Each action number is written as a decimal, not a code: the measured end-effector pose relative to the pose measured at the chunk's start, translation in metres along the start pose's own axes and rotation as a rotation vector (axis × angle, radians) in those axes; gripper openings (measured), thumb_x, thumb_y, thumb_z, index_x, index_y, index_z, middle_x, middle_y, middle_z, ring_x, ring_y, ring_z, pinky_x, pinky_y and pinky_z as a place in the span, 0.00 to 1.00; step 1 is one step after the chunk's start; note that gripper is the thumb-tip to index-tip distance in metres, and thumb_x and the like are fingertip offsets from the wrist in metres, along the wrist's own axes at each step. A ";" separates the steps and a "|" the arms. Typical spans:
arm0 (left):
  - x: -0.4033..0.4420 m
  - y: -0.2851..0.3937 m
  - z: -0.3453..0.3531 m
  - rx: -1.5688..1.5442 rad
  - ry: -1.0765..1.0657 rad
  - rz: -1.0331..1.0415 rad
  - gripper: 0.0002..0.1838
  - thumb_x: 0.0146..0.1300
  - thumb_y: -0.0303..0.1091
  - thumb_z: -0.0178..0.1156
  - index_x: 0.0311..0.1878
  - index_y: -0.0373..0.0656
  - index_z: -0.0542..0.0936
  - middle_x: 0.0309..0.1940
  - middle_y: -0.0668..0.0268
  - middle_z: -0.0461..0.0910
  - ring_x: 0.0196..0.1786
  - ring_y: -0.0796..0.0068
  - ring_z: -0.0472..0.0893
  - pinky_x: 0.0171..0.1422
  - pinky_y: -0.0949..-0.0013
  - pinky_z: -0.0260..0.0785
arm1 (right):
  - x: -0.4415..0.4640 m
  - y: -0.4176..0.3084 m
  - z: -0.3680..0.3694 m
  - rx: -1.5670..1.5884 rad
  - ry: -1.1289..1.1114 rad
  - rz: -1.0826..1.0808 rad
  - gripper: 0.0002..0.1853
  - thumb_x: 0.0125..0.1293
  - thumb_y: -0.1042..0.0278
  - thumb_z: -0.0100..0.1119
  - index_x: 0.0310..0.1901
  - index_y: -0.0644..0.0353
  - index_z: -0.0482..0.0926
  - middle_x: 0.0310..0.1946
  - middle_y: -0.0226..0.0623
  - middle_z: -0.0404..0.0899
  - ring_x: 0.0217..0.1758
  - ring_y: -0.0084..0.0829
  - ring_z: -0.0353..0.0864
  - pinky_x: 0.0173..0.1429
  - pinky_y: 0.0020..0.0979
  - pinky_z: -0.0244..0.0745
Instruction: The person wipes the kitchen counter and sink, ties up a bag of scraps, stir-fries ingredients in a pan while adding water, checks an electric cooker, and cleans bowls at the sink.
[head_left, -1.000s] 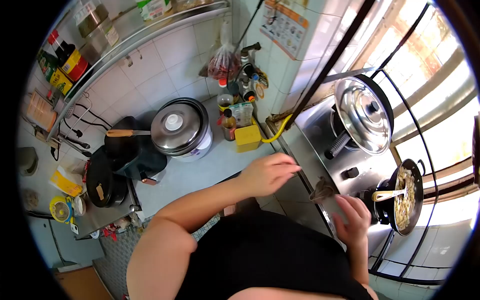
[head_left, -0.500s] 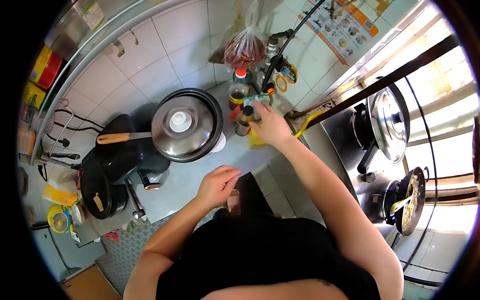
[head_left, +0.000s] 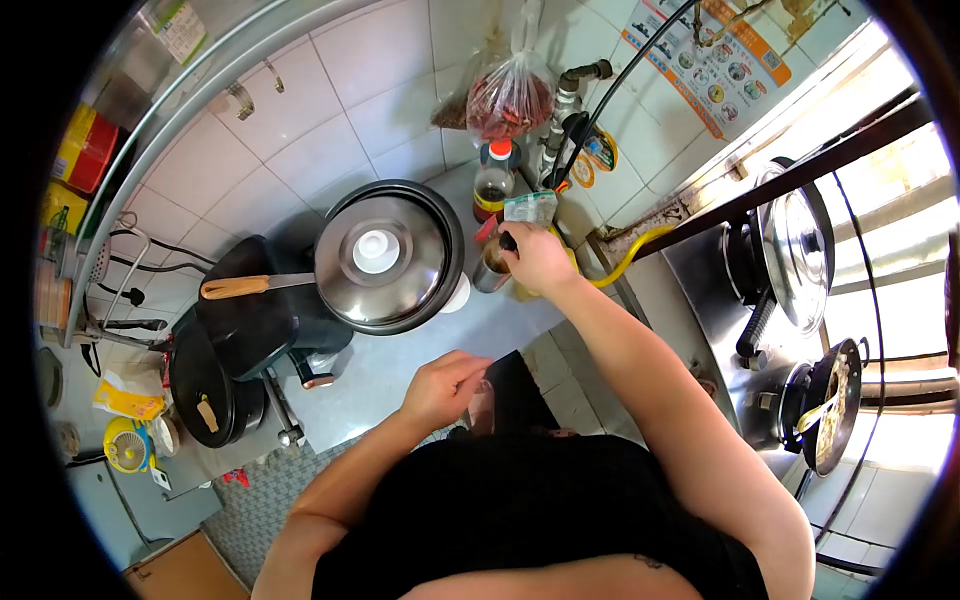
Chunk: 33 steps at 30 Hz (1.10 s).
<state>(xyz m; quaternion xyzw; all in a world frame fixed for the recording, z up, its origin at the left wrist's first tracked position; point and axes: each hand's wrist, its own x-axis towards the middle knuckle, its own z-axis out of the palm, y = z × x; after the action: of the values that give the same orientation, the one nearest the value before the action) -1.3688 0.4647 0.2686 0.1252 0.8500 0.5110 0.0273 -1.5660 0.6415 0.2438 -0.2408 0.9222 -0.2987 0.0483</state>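
My right hand is closed around the dark cap of a small seasoning bottle with brownish contents, which stands on the grey counter. Its fingertips are partly hidden behind the cap and the back of the hand. A taller red-capped bottle and a small pale packet stand just behind it. My left hand hovers at the counter's front edge, fingers drawn together, with nothing visible in them. To the left of the seasoning bottle sits a dark pot with a steel lid and a white knob.
A wooden-handled knife lies beside the lid, over a black appliance. On the stove at right are a lidded pan and a frying pan with food and a spatula. A yellow hose runs behind my right forearm.
My right hand has come down and closed on the seasoning bottle's cap. The view has shifted slightly. My left hand stays near the counter edge.
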 end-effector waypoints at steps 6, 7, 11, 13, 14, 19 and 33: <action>0.023 0.001 0.002 0.169 0.125 0.102 0.12 0.61 0.25 0.61 0.49 0.37 0.81 0.40 0.56 0.82 0.41 0.59 0.82 0.45 0.64 0.75 | -0.004 -0.005 0.001 -0.048 -0.031 -0.207 0.22 0.56 0.72 0.63 0.54 0.59 0.72 0.44 0.49 0.80 0.49 0.51 0.79 0.54 0.45 0.74; 0.033 -0.001 -0.001 0.241 0.159 0.123 0.14 0.60 0.25 0.62 0.50 0.37 0.80 0.41 0.56 0.82 0.41 0.59 0.83 0.45 0.63 0.75 | -0.007 -0.009 -0.002 -0.034 -0.024 -0.213 0.23 0.56 0.72 0.63 0.54 0.58 0.71 0.44 0.50 0.80 0.49 0.51 0.80 0.54 0.45 0.74; 0.083 0.005 -0.009 0.280 0.199 -0.003 0.28 0.56 0.27 0.65 0.62 0.39 0.71 0.45 0.55 0.81 0.42 0.59 0.83 0.44 0.62 0.76 | -0.027 -0.032 -0.023 0.105 0.040 -0.220 0.29 0.53 0.70 0.64 0.57 0.57 0.65 0.41 0.51 0.80 0.45 0.51 0.81 0.50 0.46 0.76; 0.098 0.013 -0.006 0.266 0.170 -0.054 0.35 0.54 0.28 0.67 0.66 0.40 0.66 0.47 0.54 0.81 0.41 0.59 0.83 0.44 0.61 0.76 | -0.037 -0.044 -0.040 0.184 0.086 -0.212 0.32 0.52 0.70 0.66 0.57 0.57 0.62 0.39 0.51 0.80 0.43 0.52 0.81 0.48 0.46 0.76; 0.103 0.019 -0.006 0.248 0.118 -0.072 0.38 0.53 0.28 0.67 0.68 0.42 0.63 0.44 0.53 0.82 0.39 0.57 0.84 0.43 0.60 0.76 | -0.041 -0.050 -0.048 0.211 0.103 -0.206 0.32 0.51 0.70 0.66 0.57 0.57 0.62 0.38 0.51 0.80 0.42 0.52 0.82 0.46 0.46 0.77; 0.105 0.046 -0.005 0.359 0.209 -0.051 0.39 0.52 0.29 0.66 0.68 0.43 0.62 0.36 0.54 0.83 0.37 0.50 0.84 0.39 0.55 0.76 | -0.052 -0.068 -0.068 0.143 0.206 -0.268 0.35 0.47 0.69 0.69 0.57 0.58 0.62 0.34 0.47 0.81 0.37 0.50 0.83 0.40 0.45 0.78; 0.168 0.116 -0.143 0.205 0.594 -0.073 0.21 0.61 0.35 0.66 0.54 0.41 0.71 0.30 0.63 0.82 0.27 0.75 0.79 0.34 0.69 0.72 | -0.127 -0.028 -0.088 0.363 0.378 -0.252 0.28 0.55 0.75 0.68 0.58 0.59 0.68 0.45 0.42 0.78 0.38 0.36 0.83 0.39 0.33 0.79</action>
<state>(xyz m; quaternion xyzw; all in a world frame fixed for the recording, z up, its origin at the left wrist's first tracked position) -1.5345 0.4337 0.4517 -0.0580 0.8717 0.4357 -0.2167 -1.4628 0.7282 0.3247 -0.2809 0.8091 -0.5022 -0.1196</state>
